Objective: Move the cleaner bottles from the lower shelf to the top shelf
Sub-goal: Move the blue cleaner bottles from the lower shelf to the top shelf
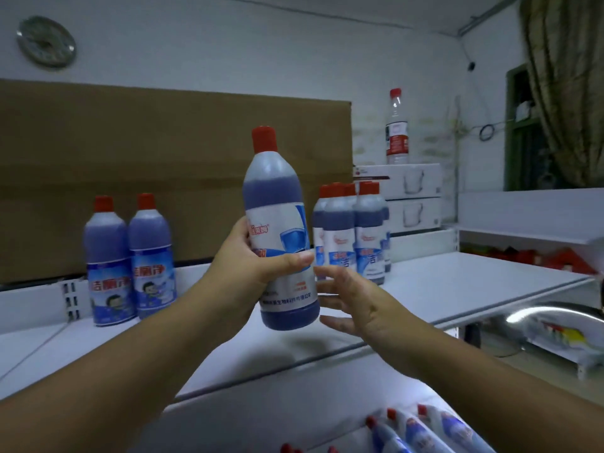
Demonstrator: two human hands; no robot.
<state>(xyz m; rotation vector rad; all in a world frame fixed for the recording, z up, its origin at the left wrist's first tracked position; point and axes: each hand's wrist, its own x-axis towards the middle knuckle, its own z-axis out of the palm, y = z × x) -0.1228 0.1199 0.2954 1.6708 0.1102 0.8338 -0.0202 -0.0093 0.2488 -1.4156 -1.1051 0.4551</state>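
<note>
Your left hand [251, 266] grips a cleaner bottle [281, 237] with red cap, blue liquid and white-blue label above the top shelf [457, 289], while your right hand [356, 302] is open beside it.

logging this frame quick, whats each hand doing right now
Left hand: holding the red-capped plastic bottle of blue cleaner, fingers curled round its middle.
Right hand: open, fingers spread beside the bottle, holding nothing.

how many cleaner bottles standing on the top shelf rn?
At least 6: two at the left, a cluster of about four at centre-right, some likely hidden. One more is held in the left hand.
</note>
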